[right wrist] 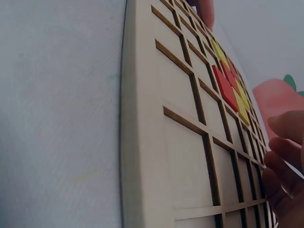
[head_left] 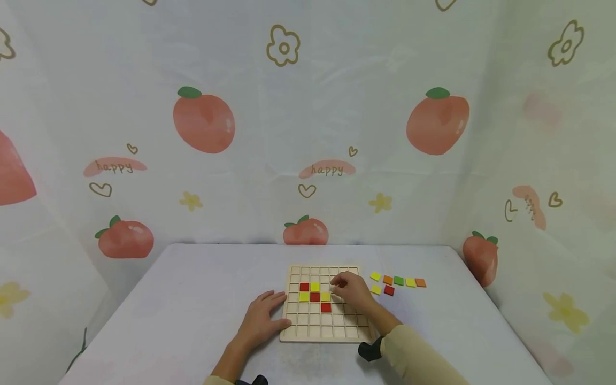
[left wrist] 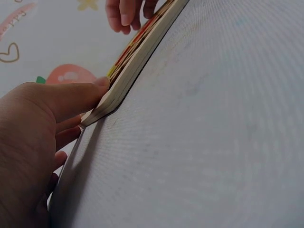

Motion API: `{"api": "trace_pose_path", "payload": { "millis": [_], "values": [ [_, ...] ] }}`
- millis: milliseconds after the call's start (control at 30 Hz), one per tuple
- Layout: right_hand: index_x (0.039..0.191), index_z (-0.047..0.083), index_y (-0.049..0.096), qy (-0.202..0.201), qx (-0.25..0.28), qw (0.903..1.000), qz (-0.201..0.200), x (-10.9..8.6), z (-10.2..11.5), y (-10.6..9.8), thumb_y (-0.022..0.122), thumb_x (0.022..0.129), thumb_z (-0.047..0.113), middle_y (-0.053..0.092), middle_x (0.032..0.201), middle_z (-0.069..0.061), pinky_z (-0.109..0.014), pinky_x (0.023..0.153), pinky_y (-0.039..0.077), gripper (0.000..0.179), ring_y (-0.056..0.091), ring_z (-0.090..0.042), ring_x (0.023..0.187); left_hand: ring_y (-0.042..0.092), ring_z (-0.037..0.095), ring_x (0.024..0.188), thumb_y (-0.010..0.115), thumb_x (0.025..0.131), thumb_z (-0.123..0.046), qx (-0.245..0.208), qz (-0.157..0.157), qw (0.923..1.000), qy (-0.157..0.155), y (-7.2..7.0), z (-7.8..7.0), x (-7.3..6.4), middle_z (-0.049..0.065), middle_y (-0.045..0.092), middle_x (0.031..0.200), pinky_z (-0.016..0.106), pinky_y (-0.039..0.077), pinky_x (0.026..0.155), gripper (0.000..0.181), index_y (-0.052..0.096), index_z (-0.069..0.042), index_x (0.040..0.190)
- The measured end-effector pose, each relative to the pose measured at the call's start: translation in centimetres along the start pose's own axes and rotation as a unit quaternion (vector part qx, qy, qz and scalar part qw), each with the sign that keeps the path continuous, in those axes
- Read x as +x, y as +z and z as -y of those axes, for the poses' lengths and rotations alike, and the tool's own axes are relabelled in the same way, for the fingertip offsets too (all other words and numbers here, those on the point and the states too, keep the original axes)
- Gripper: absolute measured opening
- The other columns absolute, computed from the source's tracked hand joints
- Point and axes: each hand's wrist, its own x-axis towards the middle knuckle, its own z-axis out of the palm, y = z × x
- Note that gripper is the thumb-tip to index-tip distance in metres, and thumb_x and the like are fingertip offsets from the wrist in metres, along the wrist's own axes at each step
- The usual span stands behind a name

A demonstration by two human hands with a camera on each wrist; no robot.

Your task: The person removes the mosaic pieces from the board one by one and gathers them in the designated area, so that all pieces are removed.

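A wooden grid board (head_left: 317, 339) lies flat on the table. Several red and yellow square tiles sit in cells left of its middle, among them a red tile (head_left: 325, 308) and a yellow tile (head_left: 325, 297). My left hand (head_left: 260, 319) rests along the board's left side with fingers extended; its thumb touches the front left corner, seen close in the left wrist view. Over the right part of the grid hovers my right hand (head_left: 353, 291), fingers loosely bent. The right wrist view shows its fingers (right wrist: 285, 147) beside the board, with no tile visible between them.
To the right of the board lie several loose tiles, including a green tile (head_left: 399, 280), an orange tile (head_left: 421, 283) and a red tile (head_left: 389, 290). A white cloth covers the table (head_left: 183, 299). Behind it hangs a fruit-patterned curtain (head_left: 308, 107).
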Motion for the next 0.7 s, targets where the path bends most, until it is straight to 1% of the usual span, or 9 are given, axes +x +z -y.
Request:
{"api": "trace_pose_path", "payload": {
  "millis": [33, 167, 267, 467, 700],
  "values": [
    [0.093, 0.008, 0.069, -0.005, -0.001, 1.0, 0.004, 0.0, -0.06, 0.06, 0.071, 0.085, 0.004, 0.062, 0.089, 0.002, -0.03, 0.07, 0.05, 0.009, 0.055, -0.015, 0.079, 0.039, 0.033, 0.134, 0.073, 0.078, -0.05, 0.001, 0.001, 1.0, -0.002, 0.01, -0.02, 0.0, 0.002, 0.058, 0.135, 0.061, 0.029, 0.105, 0.068, 0.061, -0.013, 0.134],
    [0.093, 0.01, 0.069, 0.0, -0.01, 0.9998, 0.015, -0.08, -0.15, 0.29, 0.072, 0.084, 0.005, 0.061, 0.089, 0.003, -0.032, 0.072, 0.049, 0.01, 0.054, -0.015, 0.081, 0.039, 0.032, 0.134, 0.072, 0.078, -0.05, 0.001, 0.001, 1.0, -0.006, 0.06, -0.12, 0.02, 0.001, 0.057, 0.136, 0.06, 0.029, 0.106, 0.068, 0.061, -0.013, 0.134],
    [0.092, 0.012, 0.07, 0.001, -0.023, 0.9994, 0.025, -0.16, -0.23, 0.42, 0.073, 0.083, 0.007, 0.06, 0.089, 0.004, -0.033, 0.074, 0.048, 0.011, 0.053, -0.015, 0.081, 0.039, 0.032, 0.134, 0.073, 0.078, -0.049, 0.003, -0.002, 1.0, -0.003, 0.08, -0.16, -0.02, 0.002, 0.058, 0.135, 0.061, 0.029, 0.105, 0.067, 0.061, -0.013, 0.133],
    [0.089, 0.012, 0.071, -0.026, -0.057, 0.9974, 0.035, -0.23, -0.2, 0.55, 0.075, 0.083, 0.011, 0.058, 0.087, 0.006, -0.033, 0.073, 0.046, 0.008, 0.051, -0.014, 0.081, 0.039, 0.031, 0.134, 0.073, 0.078, -0.049, 0.006, -0.003, 0.9999, -0.009, 0.1, -0.17, -0.01, 0.0, 0.058, 0.135, 0.06, 0.03, 0.106, 0.067, 0.061, -0.014, 0.134],
    [0.083, 0.014, 0.07, -0.049, -0.089, 0.9944, 0.028, -0.3, -0.31, 0.9, 0.075, 0.082, 0.011, 0.058, 0.087, 0.006, -0.035, 0.076, 0.046, 0.006, 0.05, -0.015, 0.085, 0.039, 0.032, 0.134, 0.073, 0.078, -0.049, 0.007, 0.0, 0.9999, -0.01, 0.1, -0.22, -0.11, 0.001, 0.058, 0.135, 0.061, 0.03, 0.105, 0.068, 0.061, -0.013, 0.134]
  ]
}}
